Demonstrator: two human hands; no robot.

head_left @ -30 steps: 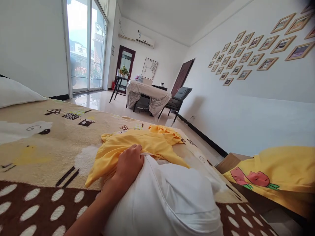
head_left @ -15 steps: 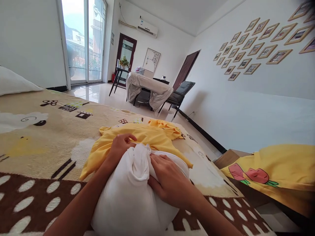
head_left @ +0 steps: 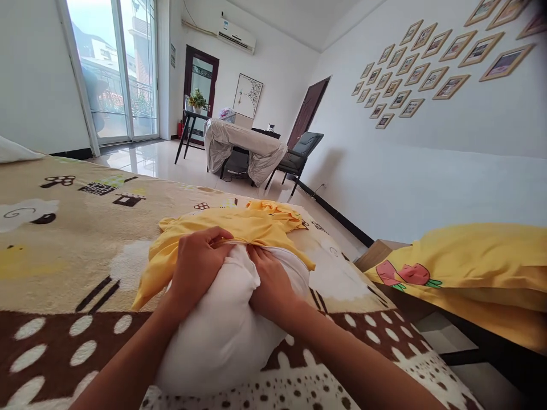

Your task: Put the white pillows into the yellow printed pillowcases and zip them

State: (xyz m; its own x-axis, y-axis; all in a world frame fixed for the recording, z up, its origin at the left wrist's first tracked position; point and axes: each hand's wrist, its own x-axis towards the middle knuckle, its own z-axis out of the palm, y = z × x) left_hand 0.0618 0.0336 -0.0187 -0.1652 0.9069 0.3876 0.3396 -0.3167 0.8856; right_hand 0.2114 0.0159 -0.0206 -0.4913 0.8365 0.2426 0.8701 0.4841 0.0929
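Note:
A white pillow [head_left: 213,341] lies on the bed before me, its far end inside the opening of a yellow pillowcase [head_left: 205,219]. At the opening's left side my left hand [head_left: 199,265] is closed, fingers curled on the pillowcase edge. My right hand [head_left: 271,282] is closed against the pillow's bunched far end, thumb low and fingertips tucked under the pillowcase edge, where they are hidden. The pillowcase spreads flat beyond both hands, with its far part crumpled.
A patterned blanket [head_left: 98,228] covers the bed. To the right, another yellow pillow [head_left: 478,253] with a carrot print rests on a cardboard box [head_left: 376,253]. Farther off stand a covered table [head_left: 239,136], a black chair [head_left: 301,154] and a plant stand [head_left: 188,128].
My right hand has pushed forward, its fingertips now under the pillowcase edge. The pillow's bunched end has gone deeper into the opening. The view has shifted right.

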